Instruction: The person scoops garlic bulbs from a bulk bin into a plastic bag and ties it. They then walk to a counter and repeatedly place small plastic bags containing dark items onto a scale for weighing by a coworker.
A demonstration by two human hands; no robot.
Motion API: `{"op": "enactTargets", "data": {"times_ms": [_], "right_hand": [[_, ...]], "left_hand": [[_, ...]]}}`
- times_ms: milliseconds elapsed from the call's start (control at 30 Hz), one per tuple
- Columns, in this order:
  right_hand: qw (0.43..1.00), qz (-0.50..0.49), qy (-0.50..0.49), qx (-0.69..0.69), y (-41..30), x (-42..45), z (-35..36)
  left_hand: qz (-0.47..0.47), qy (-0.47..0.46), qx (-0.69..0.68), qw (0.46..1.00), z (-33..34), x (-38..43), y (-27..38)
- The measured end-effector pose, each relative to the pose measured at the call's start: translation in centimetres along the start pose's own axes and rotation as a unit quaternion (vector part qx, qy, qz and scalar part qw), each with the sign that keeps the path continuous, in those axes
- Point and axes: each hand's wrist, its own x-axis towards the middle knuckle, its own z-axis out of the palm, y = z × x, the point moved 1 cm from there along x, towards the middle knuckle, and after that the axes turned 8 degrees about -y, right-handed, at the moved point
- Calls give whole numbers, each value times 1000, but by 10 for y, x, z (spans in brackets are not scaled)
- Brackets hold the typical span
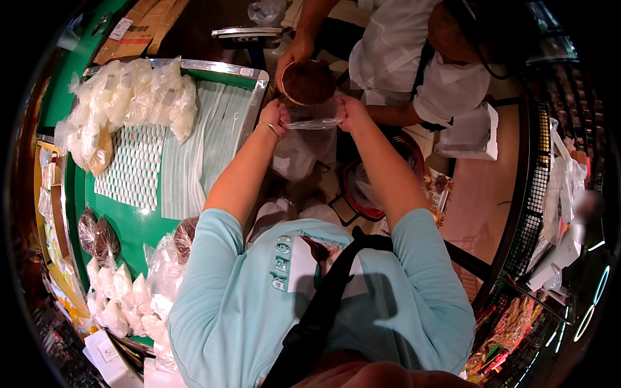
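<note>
A clear plastic bag (310, 131) hangs between my two hands, its mouth stretched wide. My left hand (274, 116) grips the left edge of the mouth, and my right hand (353, 112) grips the right edge. Just beyond the opening, a co-worker's hand (294, 53) holds a round container (297, 103) tilted toward me. It is filled with a dark brown, loose-looking substance (309, 81); what it is I cannot tell. The container's near rim overlaps the bag's mouth in this view. The lower part of the bag falls in shadow over the floor.
Left stands a green-topped table (140, 225) with filled clear bags (140, 97), white foam netting (133, 160) and bags of dark contents (106, 242). A scale (250, 33) is beyond it. Below my right forearm sits a red basket (350, 201). A white foam box (470, 136) lies to the right.
</note>
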Motion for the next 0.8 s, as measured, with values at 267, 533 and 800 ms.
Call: {"op": "enactTargets", "data": {"times_ms": [267, 533, 800], "right_hand": [[978, -51, -3, -201, -31, -8, 42], [871, -232, -37, -431, -23, 8, 68], [847, -292, -30, -443, -4, -16, 79]], "left_hand": [[9, 29, 17, 999, 10, -14, 22], [118, 42, 95, 988, 14, -31, 44], [296, 41, 224, 928, 18, -60, 51]]}}
